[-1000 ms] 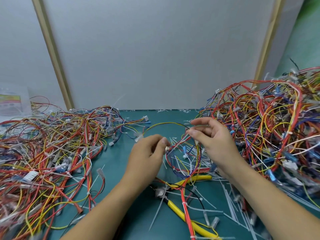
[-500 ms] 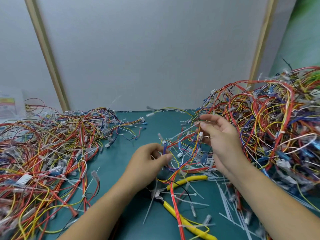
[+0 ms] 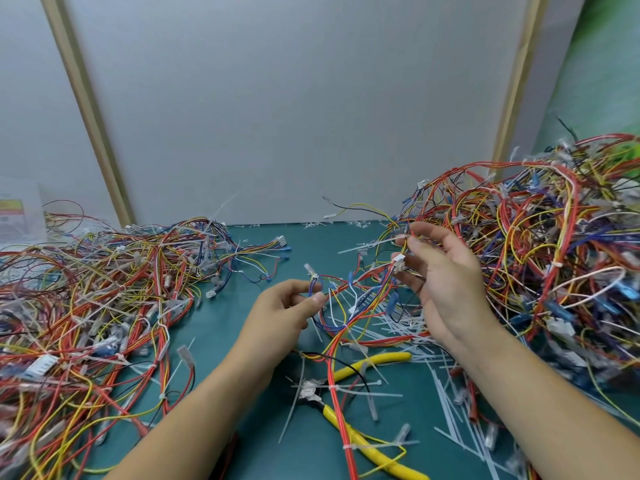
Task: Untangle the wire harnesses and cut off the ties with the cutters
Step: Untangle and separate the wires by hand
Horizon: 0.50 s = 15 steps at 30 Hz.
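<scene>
Two hands, one wire harness (image 3: pixel 346 326)
Left hand (image 3: pixel 284 317) and right hand (image 3: pixel 446 285) each pinch it above the tabletop (image 3: pixel 221 329), farther apart than a second ago; one pair of cutters (image 3: pixel 382 359) (yellow-handled) lies beneath.

My left hand (image 3: pixel 277 313) and right hand (image 3: pixel 440 271) pinch one wire harness (image 3: pixel 360 296) between them above the green mat (image 3: pixel 225 323); yellow-handled cutters (image 3: pixel 349 407) lie below.
</scene>
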Tool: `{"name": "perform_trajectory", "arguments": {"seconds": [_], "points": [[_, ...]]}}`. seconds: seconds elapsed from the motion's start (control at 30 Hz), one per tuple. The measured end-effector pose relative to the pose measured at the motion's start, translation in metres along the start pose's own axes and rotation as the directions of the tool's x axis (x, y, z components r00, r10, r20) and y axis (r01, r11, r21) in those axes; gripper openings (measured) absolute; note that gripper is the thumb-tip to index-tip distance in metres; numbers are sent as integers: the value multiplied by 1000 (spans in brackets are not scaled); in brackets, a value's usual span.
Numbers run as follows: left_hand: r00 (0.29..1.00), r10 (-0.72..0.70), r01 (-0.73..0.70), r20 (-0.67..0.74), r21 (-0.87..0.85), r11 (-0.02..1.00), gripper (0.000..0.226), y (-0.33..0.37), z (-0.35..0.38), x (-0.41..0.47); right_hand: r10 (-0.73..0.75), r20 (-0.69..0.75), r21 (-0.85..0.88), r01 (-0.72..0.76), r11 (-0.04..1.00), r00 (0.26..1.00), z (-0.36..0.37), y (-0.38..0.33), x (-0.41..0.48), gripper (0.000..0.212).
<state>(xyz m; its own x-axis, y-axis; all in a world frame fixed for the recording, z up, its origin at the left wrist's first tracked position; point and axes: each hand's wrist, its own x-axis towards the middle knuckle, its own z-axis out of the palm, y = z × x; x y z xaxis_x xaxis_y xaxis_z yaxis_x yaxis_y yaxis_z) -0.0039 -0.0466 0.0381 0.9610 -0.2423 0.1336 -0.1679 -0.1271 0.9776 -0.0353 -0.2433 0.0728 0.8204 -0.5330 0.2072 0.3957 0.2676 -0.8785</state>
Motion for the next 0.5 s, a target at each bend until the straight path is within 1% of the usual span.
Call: {"name": "perform_trajectory", "arguments": {"seconds": [0.13,0.2,0.3,0.33,0.37,0.43,0.5], "points": [[998,-58,58,-5,-55,997,13,0,-1,2,-5,-12,-11,5,1000,1000,-1,-1,1,20],[999,-42,40,-20,-87,995,16,1,-1,1,-16,-37,-40,15,999,999,-2,-1,0,21],[998,16,-24,-59,-143,989,17,6,-1,0,-44,-78,-55,40,998,996,-2,0,0,21],[997,7,-17,-74,-143,990,17,6,-1,1,-50,-86,-54,45,998,995,-2,-1,0,21],[996,-25,13,-88,-136,991,15,6,-1,1,-49,-85,-53,45,998,995,-2,-1,-1,21],[983,-145,134,-115,-95,986,3,4,-3,3,-33,-66,-49,30,998,997,-1,-1,-2,20],[957,-243,241,-159,-33,970,23,-1,-5,6,-19,-45,-45,17,999,999,0,-1,-4,19]]}}
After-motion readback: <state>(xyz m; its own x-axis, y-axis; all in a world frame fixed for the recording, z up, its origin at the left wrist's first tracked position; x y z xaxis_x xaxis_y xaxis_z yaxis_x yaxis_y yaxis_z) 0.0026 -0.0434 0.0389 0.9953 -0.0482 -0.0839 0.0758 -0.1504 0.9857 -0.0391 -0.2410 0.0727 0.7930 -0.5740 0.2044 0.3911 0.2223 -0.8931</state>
